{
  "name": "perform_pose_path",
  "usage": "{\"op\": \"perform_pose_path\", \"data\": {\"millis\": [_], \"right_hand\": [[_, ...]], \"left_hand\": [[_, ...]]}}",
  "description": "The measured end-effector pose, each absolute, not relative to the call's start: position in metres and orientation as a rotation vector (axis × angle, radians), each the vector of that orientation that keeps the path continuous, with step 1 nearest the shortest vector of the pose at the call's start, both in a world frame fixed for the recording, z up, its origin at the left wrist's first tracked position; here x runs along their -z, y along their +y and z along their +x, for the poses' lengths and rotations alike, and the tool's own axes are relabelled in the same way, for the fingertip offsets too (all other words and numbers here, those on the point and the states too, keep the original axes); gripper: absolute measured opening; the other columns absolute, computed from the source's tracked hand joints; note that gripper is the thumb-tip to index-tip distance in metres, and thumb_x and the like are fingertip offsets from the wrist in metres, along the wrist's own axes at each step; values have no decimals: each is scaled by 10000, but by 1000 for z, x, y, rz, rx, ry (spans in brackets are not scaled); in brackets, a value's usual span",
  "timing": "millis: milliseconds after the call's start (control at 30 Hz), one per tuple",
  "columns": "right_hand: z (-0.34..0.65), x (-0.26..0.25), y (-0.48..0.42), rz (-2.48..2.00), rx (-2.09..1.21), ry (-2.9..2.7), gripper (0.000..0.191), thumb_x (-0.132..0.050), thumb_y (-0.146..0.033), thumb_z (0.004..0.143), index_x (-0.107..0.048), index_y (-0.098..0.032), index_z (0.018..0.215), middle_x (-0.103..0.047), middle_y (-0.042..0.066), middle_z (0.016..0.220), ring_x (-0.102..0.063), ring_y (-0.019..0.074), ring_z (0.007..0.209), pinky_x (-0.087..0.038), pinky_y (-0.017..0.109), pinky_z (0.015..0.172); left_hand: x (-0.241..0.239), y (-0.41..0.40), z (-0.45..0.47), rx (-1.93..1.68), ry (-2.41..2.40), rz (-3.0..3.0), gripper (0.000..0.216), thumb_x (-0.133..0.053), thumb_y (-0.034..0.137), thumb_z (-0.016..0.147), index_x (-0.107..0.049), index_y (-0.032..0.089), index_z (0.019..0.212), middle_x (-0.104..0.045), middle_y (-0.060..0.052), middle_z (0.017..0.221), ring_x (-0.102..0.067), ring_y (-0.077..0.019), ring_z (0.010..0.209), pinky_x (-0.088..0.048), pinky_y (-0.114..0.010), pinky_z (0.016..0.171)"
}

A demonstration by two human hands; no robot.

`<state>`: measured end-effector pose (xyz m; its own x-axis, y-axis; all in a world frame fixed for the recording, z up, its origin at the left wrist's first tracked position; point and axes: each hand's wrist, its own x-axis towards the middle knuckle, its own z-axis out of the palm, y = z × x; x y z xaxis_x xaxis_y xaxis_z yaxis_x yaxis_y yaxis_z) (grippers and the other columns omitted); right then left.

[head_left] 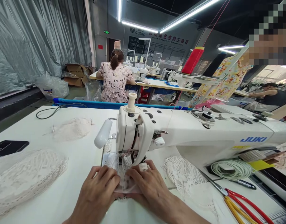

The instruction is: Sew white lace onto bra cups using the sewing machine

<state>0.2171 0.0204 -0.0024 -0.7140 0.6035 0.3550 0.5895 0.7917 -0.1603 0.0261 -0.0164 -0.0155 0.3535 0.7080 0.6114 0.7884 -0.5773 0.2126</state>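
Observation:
A piece of white lace (124, 177) lies under the needle area of a white JUKI sewing machine (173, 127). My left hand (99, 186) is at its left edge, fingers curled and closed on the lace. From the other side my right hand (149, 186) grips it, with the thumb and fingers bent close to the presser foot (121, 160). The fabric's near edge is folded between the two hands, and some fingertips are hidden. Right of my right hand rests another lace piece (185, 174).
Lace piles (28, 177) and a smaller lace bundle (74, 129) lie left, near a black phone (11, 147). Scissors with red and yellow handles (236, 199) and a pale green cord coil (231, 168) lie right. A red thread cone (193, 60) stands behind. People (116, 77) sit beyond.

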Motion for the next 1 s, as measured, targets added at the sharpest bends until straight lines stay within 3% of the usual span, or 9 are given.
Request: {"op": "perform_pose_path", "data": {"millis": [133, 400, 567, 1000], "right_hand": [[223, -2, 21, -877, -103, -2650, 299, -627, -327, 814, -498, -209, 1058, -613, 29, 896, -515, 210, 861, -307, 361, 806], [223, -4, 17, -752, -144, -2592, 175, -562, -118, 813, -546, -243, 935, -619, -12, 902, -510, 169, 830, -287, 348, 821], [223, -2, 18, -664, -46, -2600, 133, -519, -97, 857, -559, -218, 817, -601, -23, 825, -499, 124, 739, -302, 329, 827], [222, 1, 20, -584, -49, -2547, 170, -474, -75, 870, -570, -196, 799, -604, -18, 799, -477, 120, 687, -299, 334, 794]], "left_hand": [[17, -16, 29, 1032, -1400, -2463, 411, -275, 358, 976, -595, 197, 774, -574, -6, 719, -523, -169, 707, -311, -339, 696], [24, -21, 25, 1185, -1231, -2529, 401, -278, 150, 979, -630, 179, 790, -625, -19, 819, -565, -144, 794, -301, -351, 793], [32, -19, 24, 1188, -1125, -2516, 335, -325, 103, 962, -635, 162, 846, -672, -12, 859, -599, -128, 815, -345, -328, 809], [31, -22, 26, 1033, -1072, -2403, 292, -383, 31, 912, -653, 130, 859, -711, -58, 879, -626, -174, 847, -370, -377, 825]]}}
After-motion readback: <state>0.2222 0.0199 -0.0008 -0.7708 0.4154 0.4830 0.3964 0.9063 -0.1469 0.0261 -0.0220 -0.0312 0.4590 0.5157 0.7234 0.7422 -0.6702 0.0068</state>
